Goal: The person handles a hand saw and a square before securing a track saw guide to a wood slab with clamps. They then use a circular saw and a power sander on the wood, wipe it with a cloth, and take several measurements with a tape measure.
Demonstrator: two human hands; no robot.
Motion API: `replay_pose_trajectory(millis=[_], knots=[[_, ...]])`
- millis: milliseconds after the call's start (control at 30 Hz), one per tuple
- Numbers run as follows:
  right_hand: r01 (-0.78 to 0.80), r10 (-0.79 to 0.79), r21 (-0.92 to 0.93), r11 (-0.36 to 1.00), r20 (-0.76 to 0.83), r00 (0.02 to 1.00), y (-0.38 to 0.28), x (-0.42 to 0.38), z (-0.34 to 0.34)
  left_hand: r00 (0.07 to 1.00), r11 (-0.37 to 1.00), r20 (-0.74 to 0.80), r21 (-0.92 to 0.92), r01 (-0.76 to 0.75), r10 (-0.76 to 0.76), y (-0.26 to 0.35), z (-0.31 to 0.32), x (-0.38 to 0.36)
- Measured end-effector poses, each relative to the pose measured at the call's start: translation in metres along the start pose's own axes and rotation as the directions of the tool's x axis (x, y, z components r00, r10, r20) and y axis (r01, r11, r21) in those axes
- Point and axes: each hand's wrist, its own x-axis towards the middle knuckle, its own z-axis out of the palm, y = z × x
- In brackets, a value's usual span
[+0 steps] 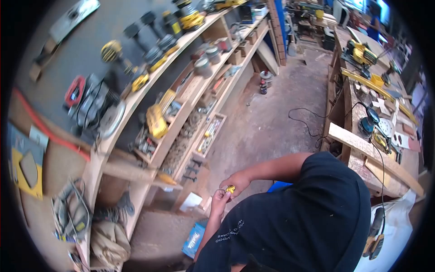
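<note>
My right hand (239,181) is closed around a small yellow object (230,189), perhaps a tape measure; its details are too small to tell. Close against it, my left hand (220,196) has its fingers bent and pinched at the lower side of the same object. Both hands are together in front of the dark shirt (290,217). Below them lie a white sheet (191,201) and a blue box (194,239).
Wooden shelves (145,97) with power tools and cans line the left side. On the right, a workbench (408,158) bears a sander (369,121), a saw (361,53) and boards. A cable (304,119) trails over the floor. A person in blue (374,28) is far back.
</note>
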Motion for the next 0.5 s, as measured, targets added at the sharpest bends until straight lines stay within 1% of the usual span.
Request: replay_pose_trajectory(millis=[33,100,133,167,233,267,300,367,433,500], knots=[[-0.003,0.003,-0.002,1.0,-0.032,0.999,0.013,-0.009,-0.011,1.0,1.0,0.02,0.025,-0.006,0.005,0.008,0.007,0.013],[-0.011,0.012,0.008,1.0,-0.077,0.997,0.042,-0.031,-0.037,0.995,0.985,-0.028,-0.142,0.095,-0.1,0.025,0.026,0.039],[-0.038,0.041,0.04,0.998,-0.072,0.997,0.062,-0.042,-0.052,0.98,0.984,-0.143,-0.125,0.124,-0.141,0.029,0.032,0.058],[-0.043,0.047,0.04,0.998,-0.097,0.994,0.09,-0.056,-0.068,0.983,0.987,-0.127,-0.106,0.122,-0.135,0.038,0.041,0.078],[-0.143,0.152,0.099,0.985,-0.091,0.984,0.143,-0.081,-0.09,0.983,0.943,-0.18,-0.332,-0.018,-0.045,0.066,0.043,0.111],[-0.149,0.16,0.099,0.984,-0.118,0.98,0.164,-0.1,-0.104,0.962,0.95,-0.273,-0.307,-0.066,-0.021,0.082,0.047,0.13],[-0.185,0.204,0.134,0.974,-0.147,0.968,0.184,-0.122,-0.119,0.933,0.953,-0.359,-0.281,-0.113,0.005,0.098,0.051,0.15],[-0.234,0.268,0.18,0.955,-0.196,0.943,0.218,-0.155,-0.147,0.906,0.948,-0.419,-0.265,-0.178,0.053,0.134,0.065,0.184],[-0.342,0.392,0.225,0.913,-0.243,0.887,0.247,-0.187,-0.166,0.937,0.956,-0.347,-0.261,-0.137,0.04,0.161,0.08,0.215],[-0.366,0.436,0.263,0.893,-0.301,0.848,0.266,-0.209,-0.179,0.962,0.96,-0.273,-0.265,-0.092,0.017,0.174,0.093,0.253]])
